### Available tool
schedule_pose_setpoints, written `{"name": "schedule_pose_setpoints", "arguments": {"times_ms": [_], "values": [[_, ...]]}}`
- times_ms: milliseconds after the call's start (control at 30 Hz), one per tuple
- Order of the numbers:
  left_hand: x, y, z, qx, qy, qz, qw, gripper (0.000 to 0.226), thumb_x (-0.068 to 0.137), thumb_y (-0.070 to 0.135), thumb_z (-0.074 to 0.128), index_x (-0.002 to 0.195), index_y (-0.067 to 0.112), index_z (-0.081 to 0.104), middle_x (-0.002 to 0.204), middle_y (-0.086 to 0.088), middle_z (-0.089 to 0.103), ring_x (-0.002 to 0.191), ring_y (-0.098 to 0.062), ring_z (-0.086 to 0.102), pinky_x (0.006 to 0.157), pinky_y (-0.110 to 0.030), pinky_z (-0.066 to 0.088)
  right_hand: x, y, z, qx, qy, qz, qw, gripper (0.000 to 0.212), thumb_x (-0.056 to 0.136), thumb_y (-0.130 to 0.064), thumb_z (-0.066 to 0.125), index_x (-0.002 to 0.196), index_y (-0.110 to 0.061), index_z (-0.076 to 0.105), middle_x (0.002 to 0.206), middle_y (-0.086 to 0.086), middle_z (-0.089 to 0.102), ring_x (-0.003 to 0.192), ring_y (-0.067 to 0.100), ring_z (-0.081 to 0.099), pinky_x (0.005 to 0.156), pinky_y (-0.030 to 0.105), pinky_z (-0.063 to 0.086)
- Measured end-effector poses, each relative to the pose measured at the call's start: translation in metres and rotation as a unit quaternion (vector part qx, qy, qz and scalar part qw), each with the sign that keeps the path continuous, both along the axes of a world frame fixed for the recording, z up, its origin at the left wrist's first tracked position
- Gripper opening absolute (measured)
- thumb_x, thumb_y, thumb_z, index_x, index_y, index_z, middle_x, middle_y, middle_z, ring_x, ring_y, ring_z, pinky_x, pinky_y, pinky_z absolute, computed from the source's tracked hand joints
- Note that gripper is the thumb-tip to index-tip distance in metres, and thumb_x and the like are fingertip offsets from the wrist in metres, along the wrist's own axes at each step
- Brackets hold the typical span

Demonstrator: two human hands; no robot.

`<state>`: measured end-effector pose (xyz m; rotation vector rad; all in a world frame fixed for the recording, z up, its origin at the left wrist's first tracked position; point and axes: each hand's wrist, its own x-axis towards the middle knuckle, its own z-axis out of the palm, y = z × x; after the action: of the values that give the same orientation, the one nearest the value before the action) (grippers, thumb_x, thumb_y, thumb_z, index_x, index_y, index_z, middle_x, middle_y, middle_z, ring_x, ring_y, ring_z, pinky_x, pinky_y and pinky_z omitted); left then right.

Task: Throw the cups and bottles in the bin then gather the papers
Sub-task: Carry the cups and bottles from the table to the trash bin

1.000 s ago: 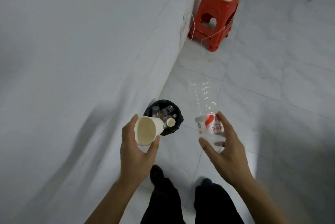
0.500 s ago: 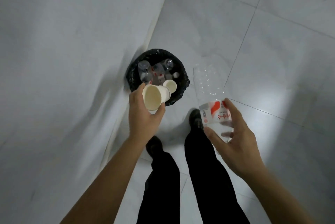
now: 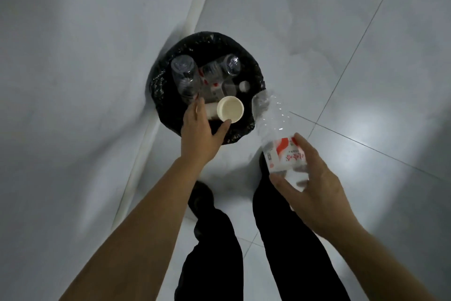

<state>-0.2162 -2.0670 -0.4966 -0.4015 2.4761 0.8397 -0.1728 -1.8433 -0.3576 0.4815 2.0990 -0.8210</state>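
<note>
A round bin lined with a black bag (image 3: 212, 41) stands on the floor against the wall. Several clear empty bottles (image 3: 185, 76) lie inside it. My left hand (image 3: 200, 134) reaches over the bin's near rim and holds a cream paper cup (image 3: 230, 111) on its side between thumb and fingers, mouth towards me. My right hand (image 3: 314, 193) grips a clear plastic bottle (image 3: 273, 125) by its red and white label end. The bottle's far end leans over the bin's right rim.
A white wall (image 3: 73, 81) with a baseboard runs along the left, right behind the bin. Pale floor tiles (image 3: 366, 56) stretch to the right. My legs in black trousers (image 3: 214, 252) and dark shoes stand just short of the bin.
The view has closed in on the bin. My left hand has carried the cup forward over the bin's opening. My right hand has brought the bottle's far end to the bin's rim.
</note>
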Motion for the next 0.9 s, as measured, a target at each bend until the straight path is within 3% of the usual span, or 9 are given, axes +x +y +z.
{"name": "schedule_pose_setpoints", "arguments": {"times_ms": [133,300,433,533,667,767,900], "values": [[0.020,-0.047,0.008,-0.059,-0.071,0.021,0.996,0.072,0.095,0.042,0.057,0.151,0.006,0.030,0.158,-0.017,0.025,0.145,-0.033,0.025,0.113,-0.049,0.031,-0.033,-0.032,-0.030,-0.018,0.016,0.076,0.997,0.081,0.084,-0.046,0.069,0.147,-0.037,0.020,0.138,-0.002,0.050,0.114,0.022,0.057,0.091,0.040,0.052],[0.040,-0.084,0.000,-0.077,-0.146,-0.087,0.982,0.072,0.095,0.040,0.056,0.155,0.015,0.023,0.166,-0.002,0.001,0.146,-0.025,0.027,0.108,-0.043,0.039,-0.070,-0.083,-0.090,-0.050,0.067,0.199,0.976,0.081,0.078,-0.034,0.075,0.146,-0.024,0.032,0.138,0.006,0.046,0.116,0.029,0.055,0.090,0.039,0.048],[0.045,-0.079,-0.006,-0.089,-0.155,-0.107,0.978,0.081,0.095,0.044,0.055,0.157,0.017,0.012,0.166,-0.001,-0.010,0.150,-0.026,0.019,0.112,-0.043,0.035,-0.084,-0.098,-0.137,-0.071,0.027,0.174,0.982,0.097,0.075,-0.049,0.079,0.152,-0.025,0.024,0.149,0.008,0.037,0.129,0.030,0.046,0.101,0.044,0.047],[0.049,-0.075,-0.004,-0.093,-0.172,-0.121,0.973,0.079,0.097,0.044,0.052,0.157,0.014,0.009,0.165,-0.003,-0.014,0.151,-0.027,0.012,0.114,-0.044,0.031,-0.077,-0.090,-0.144,-0.054,0.030,0.141,0.988,0.085,0.079,-0.048,0.075,0.148,-0.024,0.030,0.141,0.009,0.043,0.126,0.031,0.047,0.098,0.041,0.047],[0.046,-0.063,0.025,-0.083,-0.133,-0.139,0.978,0.070,0.100,0.040,0.047,0.156,0.010,0.018,0.165,-0.010,0.003,0.150,-0.029,0.013,0.117,-0.047,0.028,-0.065,-0.064,-0.109,-0.003,0.055,0.175,0.983,0.071,0.096,-0.044,0.057,0.153,-0.018,0.025,0.155,0.012,0.031,0.140,0.032,0.034,0.110,0.046,0.035],[0.035,-0.044,0.078,-0.055,-0.072,-0.069,0.994,0.062,0.101,0.037,0.045,0.153,0.010,0.027,0.163,-0.009,0.020,0.148,-0.026,0.022,0.116,-0.042,0.025,-0.067,-0.033,-0.061,0.033,0.066,0.193,0.978,0.062,0.101,-0.044,0.044,0.155,-0.019,0.023,0.161,0.010,0.025,0.146,0.029,0.027,0.115,0.045,0.029],[0.014,-0.021,0.184,-0.006,-0.028,-0.002,1.000,0.057,0.101,0.034,0.047,0.151,0.011,0.033,0.155,-0.009,0.036,0.142,-0.024,0.033,0.113,-0.041,0.032,-0.071,0.005,0.035,0.065,0.055,0.171,0.982,0.062,0.101,-0.040,0.046,0.155,-0.020,0.023,0.159,0.008,0.028,0.143,0.028,0.032,0.113,0.043,0.032]]}}
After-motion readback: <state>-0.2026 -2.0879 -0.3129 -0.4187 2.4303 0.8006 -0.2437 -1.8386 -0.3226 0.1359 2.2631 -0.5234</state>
